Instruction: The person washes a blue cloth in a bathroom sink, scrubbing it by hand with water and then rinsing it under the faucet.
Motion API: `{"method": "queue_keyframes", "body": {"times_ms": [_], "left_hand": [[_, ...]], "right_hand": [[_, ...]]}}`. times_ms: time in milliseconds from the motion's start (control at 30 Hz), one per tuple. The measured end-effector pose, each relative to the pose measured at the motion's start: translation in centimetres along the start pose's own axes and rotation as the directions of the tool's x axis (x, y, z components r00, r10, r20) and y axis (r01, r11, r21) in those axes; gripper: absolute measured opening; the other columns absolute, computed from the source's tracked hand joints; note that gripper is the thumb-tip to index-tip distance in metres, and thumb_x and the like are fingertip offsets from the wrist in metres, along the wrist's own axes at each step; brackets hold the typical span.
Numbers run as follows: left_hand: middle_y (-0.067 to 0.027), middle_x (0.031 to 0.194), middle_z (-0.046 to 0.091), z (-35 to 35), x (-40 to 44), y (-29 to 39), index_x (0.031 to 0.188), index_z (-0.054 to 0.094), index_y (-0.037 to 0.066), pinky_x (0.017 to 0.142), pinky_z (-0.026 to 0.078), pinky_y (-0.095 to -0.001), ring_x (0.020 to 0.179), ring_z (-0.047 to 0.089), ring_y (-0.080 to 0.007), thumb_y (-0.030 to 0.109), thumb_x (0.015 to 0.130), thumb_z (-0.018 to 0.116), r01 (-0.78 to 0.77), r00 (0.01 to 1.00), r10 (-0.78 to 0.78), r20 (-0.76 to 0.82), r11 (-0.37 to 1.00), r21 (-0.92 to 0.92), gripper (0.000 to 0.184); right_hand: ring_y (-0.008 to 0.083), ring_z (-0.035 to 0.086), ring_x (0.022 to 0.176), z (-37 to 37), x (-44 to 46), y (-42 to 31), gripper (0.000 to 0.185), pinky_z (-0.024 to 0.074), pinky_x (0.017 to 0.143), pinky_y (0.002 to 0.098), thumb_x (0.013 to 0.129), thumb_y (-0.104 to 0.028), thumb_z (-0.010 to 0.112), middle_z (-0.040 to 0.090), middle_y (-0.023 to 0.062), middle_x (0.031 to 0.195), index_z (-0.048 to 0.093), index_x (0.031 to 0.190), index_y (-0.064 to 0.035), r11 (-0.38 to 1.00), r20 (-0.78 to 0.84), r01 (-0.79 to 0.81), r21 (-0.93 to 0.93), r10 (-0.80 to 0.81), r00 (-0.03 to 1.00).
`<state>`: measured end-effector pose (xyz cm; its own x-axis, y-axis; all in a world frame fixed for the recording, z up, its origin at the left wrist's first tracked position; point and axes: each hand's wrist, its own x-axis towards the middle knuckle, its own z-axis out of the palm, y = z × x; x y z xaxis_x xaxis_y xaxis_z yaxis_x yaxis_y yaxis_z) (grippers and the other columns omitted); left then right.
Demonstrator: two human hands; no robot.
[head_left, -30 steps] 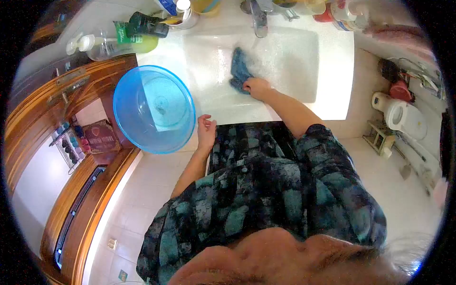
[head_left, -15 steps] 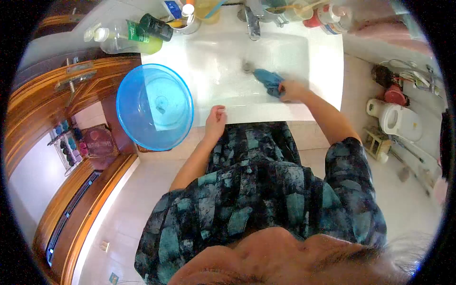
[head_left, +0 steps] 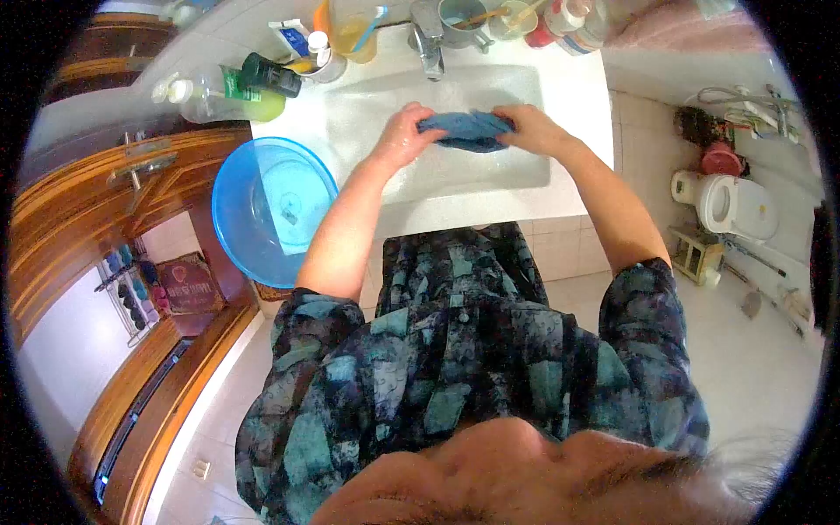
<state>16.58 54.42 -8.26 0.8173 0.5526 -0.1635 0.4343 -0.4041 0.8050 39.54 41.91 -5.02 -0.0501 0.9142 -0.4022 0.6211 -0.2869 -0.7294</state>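
Observation:
A blue cloth is stretched sideways over the white sink basin, just in front of the faucet. My left hand grips its left end between thumb and fingers. At the other end, my right hand is closed on the cloth. The fingertips are partly hidden by the fabric. To the left of the basin, a blue translucent plastic tub rests partly over the counter's edge.
Bottles and tubes, among them a clear pump bottle, line the back left of the counter. Cups and a mug stand around the faucet. A toilet and a small stool are at the right.
My left hand has moved from the sink's front edge into the basin and taken hold of the cloth. My right hand has lifted the cloth, which is now stretched between both hands.

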Motion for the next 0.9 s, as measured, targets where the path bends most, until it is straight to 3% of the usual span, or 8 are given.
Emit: {"method": "queue_keyframes", "body": {"times_ms": [33,300,400,567,667,700,767,900], "left_hand": [[-0.0088,0.083,0.057,-1.0,0.0,0.5,0.096,0.065,0.003,0.069,0.045,-0.0302,0.077,0.057,-0.0210,0.018,0.079,0.070,0.015,1.000,-0.015,0.000,0.999,-0.029,0.023],[-0.0118,0.094,0.063,-5.1,-0.6,1.2,0.103,0.065,0.006,0.072,0.048,-0.0314,0.081,0.061,-0.0254,0.015,0.081,0.065,-0.135,0.963,0.137,-0.231,0.991,0.027,0.024],[-0.0108,0.094,0.062,-6.7,-1.3,1.7,0.098,0.067,0.008,0.074,0.048,-0.0321,0.085,0.060,-0.0261,0.010,0.077,0.065,-0.199,0.877,0.190,-0.441,0.980,0.026,0.021],[-0.0114,0.085,0.059,-2.2,-4.8,0.6,0.083,0.062,0.009,0.078,0.044,-0.0415,0.086,0.055,-0.0316,0.001,0.070,0.060,0.016,0.912,0.054,-0.406,0.986,0.167,0.016],[-0.0143,0.085,0.059,3.5,-5.9,-2.7,0.080,0.060,0.004,0.078,0.043,-0.0415,0.087,0.055,-0.0345,-0.006,0.065,0.055,0.095,0.939,-0.022,-0.344,0.976,0.198,0.019],[-0.0151,0.088,0.058,5.4,-6.1,-4.3,0.079,0.060,0.004,0.082,0.042,-0.0432,0.091,0.053,-0.0357,-0.008,0.063,0.052,0.118,0.952,-0.092,-0.290,0.990,0.074,0.022],[-0.0159,0.099,0.055,8.1,-6.6,-6.5,0.097,0.062,0.008,0.088,0.041,-0.0431,0.097,0.051,-0.0370,-0.007,0.066,0.053,0.126,0.980,-0.111,-0.168,0.988,0.085,0.036],[-0.0154,0.128,0.045,9.7,-4.6,-6.9,0.126,0.047,0.011,0.099,0.035,-0.0434,0.117,0.044,-0.0354,0.022,0.082,0.054,0.522,0.717,-0.663,-0.216,0.716,-0.465,0.046]], "right_hand": [[0.0281,0.063,0.088,-0.2,-0.1,0.4,0.038,0.0492,0.080,0.0367,0.074,-0.010,0.069,0.065,0.0152,0.095,0.058,0.110,-0.0036,0.993,-0.057,-0.040,-0.107,0.034,0.998],[0.0278,0.060,0.099,-1.4,-0.3,0.2,0.040,0.0488,0.088,0.0347,0.073,0.008,0.058,0.060,0.0141,0.111,0.062,0.110,-0.0064,0.977,-0.312,-0.012,0.213,0.080,0.947],[0.0259,0.057,0.106,-2.2,-0.7,-0.4,0.042,0.0455,0.094,0.0317,0.074,0.013,0.052,0.060,0.0129,0.114,0.062,0.110,-0.0055,0.952,-0.407,0.207,0.225,-0.101,0.908],[0.0291,0.052,0.114,1.0,-0.5,4.4,0.049,0.0414,0.099,0.0341,0.068,0.017,0.045,0.056,0.0116,0.122,0.065,0.107,-0.0053,0.973,-0.275,0.227,0.040,-0.208,0.939],[0.0326,0.043,0.123,5.8,0.1,6.6,0.051,0.0359,0.104,0.0379,0.065,0.010,0.047,0.045,0.0131,0.135,0.065,0.109,-0.0086,0.999,-0.039,-0.036,0.005,0.036,0.999],[0.0367,0.042,0.123,7.8,0.8,8.4,0.064,0.0349,0.104,0.0380,0.067,0.006,0.048,0.035,0.0161,0.142,0.052,0.128,-0.0141,0.996,-0.052,-0.073,-0.051,0.071,0.996],[0.0402,0.043,0.120,11.5,2.6,8.0,0.075,0.0364,0.102,0.0408,0.075,-0.008,0.055,0.030,0.0206,0.142,0.026,0.143,-0.0214,0.924,-0.340,-0.344,0.170,0.382,0.859],[0.0413,0.047,0.111,15.1,8.5,6.4,0.087,0.0385,0.095,0.0461,0.081,-0.041,0.063,0.037,0.0241,0.132,0.008,0.146,-0.0237,0.867,-0.560,-0.466,0.174,0.477,0.678]]}}
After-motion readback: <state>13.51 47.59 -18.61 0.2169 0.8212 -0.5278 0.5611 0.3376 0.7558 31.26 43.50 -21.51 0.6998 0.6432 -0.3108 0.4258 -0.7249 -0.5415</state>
